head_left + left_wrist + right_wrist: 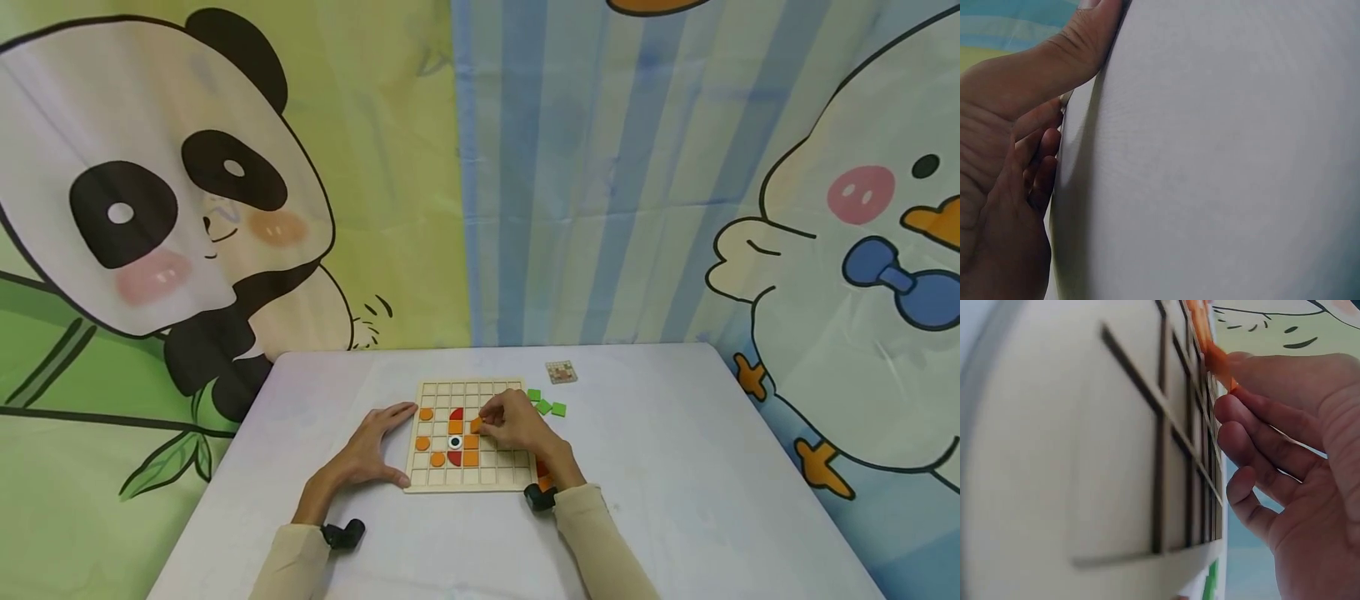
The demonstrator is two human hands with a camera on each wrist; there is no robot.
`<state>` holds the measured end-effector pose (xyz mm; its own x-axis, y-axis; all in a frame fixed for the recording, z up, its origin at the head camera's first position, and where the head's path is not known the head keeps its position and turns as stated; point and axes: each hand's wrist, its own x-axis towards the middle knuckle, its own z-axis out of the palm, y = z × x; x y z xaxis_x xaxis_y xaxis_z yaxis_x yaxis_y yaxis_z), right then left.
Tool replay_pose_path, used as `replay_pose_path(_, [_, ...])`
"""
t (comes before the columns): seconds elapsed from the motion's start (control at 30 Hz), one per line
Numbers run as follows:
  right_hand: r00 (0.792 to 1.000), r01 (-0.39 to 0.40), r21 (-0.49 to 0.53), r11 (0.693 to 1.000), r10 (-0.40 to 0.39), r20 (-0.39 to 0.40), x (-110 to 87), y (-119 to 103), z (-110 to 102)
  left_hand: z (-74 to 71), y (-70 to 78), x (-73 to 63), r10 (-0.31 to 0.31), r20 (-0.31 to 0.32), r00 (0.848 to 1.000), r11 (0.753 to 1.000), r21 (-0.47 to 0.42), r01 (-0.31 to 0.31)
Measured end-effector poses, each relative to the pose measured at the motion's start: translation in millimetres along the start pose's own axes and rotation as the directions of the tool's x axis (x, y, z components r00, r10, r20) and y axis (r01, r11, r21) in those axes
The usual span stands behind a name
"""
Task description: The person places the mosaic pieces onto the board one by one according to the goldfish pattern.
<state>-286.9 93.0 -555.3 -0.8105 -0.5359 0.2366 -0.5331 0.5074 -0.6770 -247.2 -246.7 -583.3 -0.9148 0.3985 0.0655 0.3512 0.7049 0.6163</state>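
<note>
A pale wooden grid board point(510, 477) lies on the table in the head view. My right hand point(522, 423) is over its middle and pinches an orange square tile point(476, 426) between thumb and fingertips, close above the grid; the right wrist view shows this orange tile point(1217, 362) too. My left hand point(367, 450) is spread along the board's left edge, fingertips near the upper corner and thumb near the lower one. Set in the grid are orange squares point(471, 458), red quarter-round pieces point(454, 457), orange discs point(423, 443) and a black-and-white eye tile point(455, 442).
Green square tiles point(558, 409) lie off the board's upper right side. Beyond them is a small patterned card point(561, 372). More red and orange pieces point(545, 482) sit at the board's lower right, partly hidden by the right wrist. A printed curtain point(405, 167) hangs behind the white table point(675, 467).
</note>
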Motion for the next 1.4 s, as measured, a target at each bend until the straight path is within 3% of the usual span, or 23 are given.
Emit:
replay_pose_path(0.73, [0.998, -0.052, 0.018, 0.998, 0.052, 0.02, 3.8, -3, 6, 0.2, -3.3, 0.8, -0.017, 0.008, 1.0, 1.0, -0.005, 0.017])
replay_pose_path(1.03, [0.999, -0.05, 0.039, 0.998, 0.05, -0.007, -26.7, 9, -29, 0.6, -2.0, 1.1, 0.012, -0.001, 1.0, 1.0, 0.005, -0.012])
replay_pose_path(1.23, [0.989, -0.137, 0.011, 0.991, 0.136, 0.053, -50.7, 18, -59, -0.2, -0.2, 1.3, 0.01, 0.0, 1.0, 1.0, 0.009, -0.01])
replay_pose_path(1.4, [0.98, -0.174, 0.01, 0.985, 0.172, 0.099, -66.3, 26, -71, -0.6, -0.5, 1.0, 0.0, 0.003, 1.0, 1.0, 0.022, 0.0])
